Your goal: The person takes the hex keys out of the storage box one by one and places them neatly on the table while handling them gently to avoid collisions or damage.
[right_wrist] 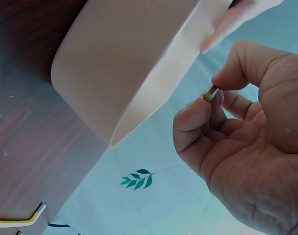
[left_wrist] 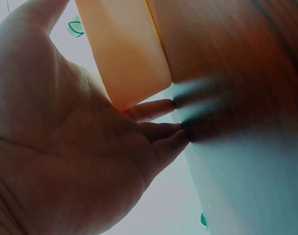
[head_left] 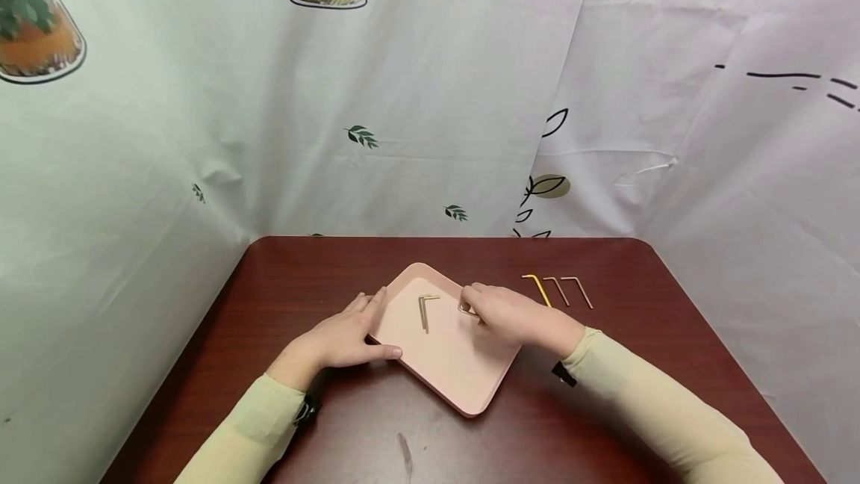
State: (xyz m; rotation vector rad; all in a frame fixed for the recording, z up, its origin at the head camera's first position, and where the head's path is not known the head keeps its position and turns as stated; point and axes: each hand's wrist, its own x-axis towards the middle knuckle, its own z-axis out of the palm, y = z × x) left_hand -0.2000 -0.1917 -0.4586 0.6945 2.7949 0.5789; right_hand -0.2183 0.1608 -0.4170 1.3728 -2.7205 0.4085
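Note:
A pink rectangular tray [head_left: 437,364] sits at an angle on the table, with two L-shaped hex keys [head_left: 423,314] lying together in its upper left part. My left hand [head_left: 346,338] rests at the tray's left corner, fingers extended along its outside and the thumb over the near rim. In the left wrist view, the tray's wall [left_wrist: 132,58] lies against that hand's palm. Above the right part of the tray, my right hand [head_left: 504,312] pinches another hex key [right_wrist: 211,93] between thumb and fingers; most of this key is hidden by the hand.
Right of the tray, a yellow hex key [head_left: 540,290] and two metal hex keys [head_left: 559,290] lie in a row on the dark red table [head_left: 322,260]. White printed cloth [head_left: 416,95] hangs behind and along both sides of the table.

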